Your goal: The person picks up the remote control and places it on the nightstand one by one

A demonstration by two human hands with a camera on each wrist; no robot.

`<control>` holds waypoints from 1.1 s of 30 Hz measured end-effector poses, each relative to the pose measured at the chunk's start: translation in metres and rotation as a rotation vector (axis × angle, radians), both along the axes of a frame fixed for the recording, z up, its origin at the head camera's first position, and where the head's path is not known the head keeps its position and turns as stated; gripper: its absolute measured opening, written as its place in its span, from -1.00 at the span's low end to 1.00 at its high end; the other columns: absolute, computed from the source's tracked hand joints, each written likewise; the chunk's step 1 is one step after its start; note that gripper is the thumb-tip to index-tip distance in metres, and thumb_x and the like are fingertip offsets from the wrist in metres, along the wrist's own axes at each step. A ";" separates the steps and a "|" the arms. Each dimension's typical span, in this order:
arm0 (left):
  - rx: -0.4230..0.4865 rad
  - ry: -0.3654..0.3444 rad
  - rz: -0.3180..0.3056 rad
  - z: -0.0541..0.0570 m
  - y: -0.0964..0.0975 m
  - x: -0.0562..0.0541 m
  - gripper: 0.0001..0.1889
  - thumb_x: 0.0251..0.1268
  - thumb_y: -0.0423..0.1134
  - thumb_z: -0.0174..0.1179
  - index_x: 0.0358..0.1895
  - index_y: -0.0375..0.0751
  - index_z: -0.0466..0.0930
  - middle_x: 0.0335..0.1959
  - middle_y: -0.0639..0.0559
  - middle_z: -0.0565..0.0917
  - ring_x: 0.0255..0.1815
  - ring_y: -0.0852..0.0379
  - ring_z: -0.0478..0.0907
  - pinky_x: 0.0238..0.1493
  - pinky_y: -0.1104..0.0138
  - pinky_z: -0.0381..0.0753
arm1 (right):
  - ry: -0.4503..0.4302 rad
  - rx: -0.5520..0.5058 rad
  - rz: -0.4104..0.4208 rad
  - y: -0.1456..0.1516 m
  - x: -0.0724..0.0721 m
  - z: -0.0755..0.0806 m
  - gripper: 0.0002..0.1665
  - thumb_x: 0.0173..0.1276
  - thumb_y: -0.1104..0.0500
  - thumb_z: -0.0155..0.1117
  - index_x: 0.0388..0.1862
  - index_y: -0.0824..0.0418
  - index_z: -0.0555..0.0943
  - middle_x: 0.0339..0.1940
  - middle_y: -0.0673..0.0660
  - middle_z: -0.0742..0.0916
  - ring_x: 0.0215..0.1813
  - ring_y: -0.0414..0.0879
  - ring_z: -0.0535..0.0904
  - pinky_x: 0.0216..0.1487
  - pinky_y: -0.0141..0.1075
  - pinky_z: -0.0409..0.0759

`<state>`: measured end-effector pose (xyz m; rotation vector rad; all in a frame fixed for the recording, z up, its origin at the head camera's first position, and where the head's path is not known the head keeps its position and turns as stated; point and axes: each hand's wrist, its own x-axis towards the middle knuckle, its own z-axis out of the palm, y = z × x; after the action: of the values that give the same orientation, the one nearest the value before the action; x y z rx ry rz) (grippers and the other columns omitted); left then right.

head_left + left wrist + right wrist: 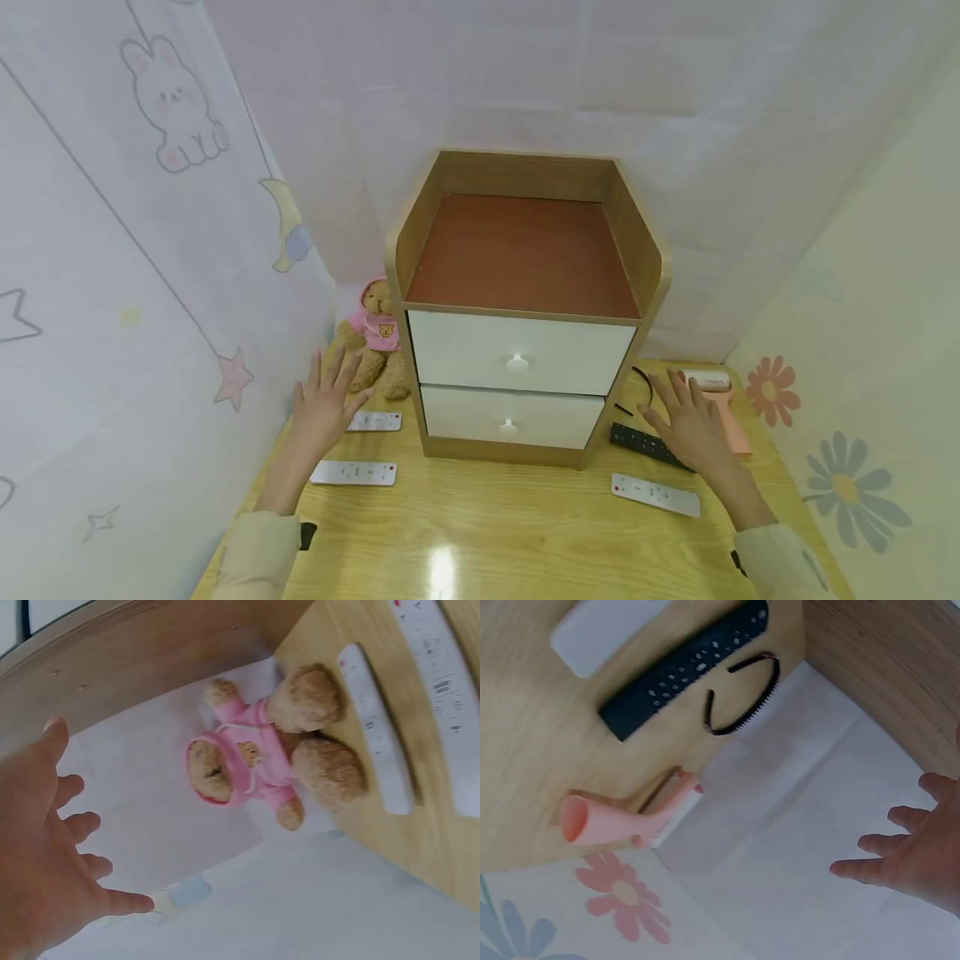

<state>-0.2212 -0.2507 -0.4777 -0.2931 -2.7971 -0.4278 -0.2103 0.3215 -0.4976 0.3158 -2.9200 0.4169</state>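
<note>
Hand (L) spread wide, nr teddy, hand (R) also spread, nr blk remote

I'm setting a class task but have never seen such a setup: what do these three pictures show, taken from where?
No robot here: a person's bare left hand and right hand, fingers spread, holding nothing. The wide picture comes from a head camera, the others from left and right wrists. A wooden cabinet with two white drawers stands on a yellowish wooden table. On the person's left are a brown plush bear in a pink hoodie and two slim white remote controls; on the right, a black remote, a white remote, a toothed black headband and a pink-handled white cylinder.
</note>
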 end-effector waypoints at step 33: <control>0.593 0.291 -0.573 0.204 0.054 -0.029 -0.47 0.49 -0.22 0.01 0.46 -0.21 0.20 0.49 -0.04 0.21 0.47 0.08 0.16 0.20 0.34 0.49 | -0.257 -0.175 0.008 0.030 0.086 -0.117 -0.30 0.11 0.17 0.49 0.23 0.34 0.51 0.18 0.47 0.53 0.19 0.44 0.42 0.09 0.27 0.43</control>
<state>-0.2500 -0.1963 -0.2732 -0.9229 -2.1383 -1.1940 -0.1239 0.3513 -0.6150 0.2658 -3.0988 0.7617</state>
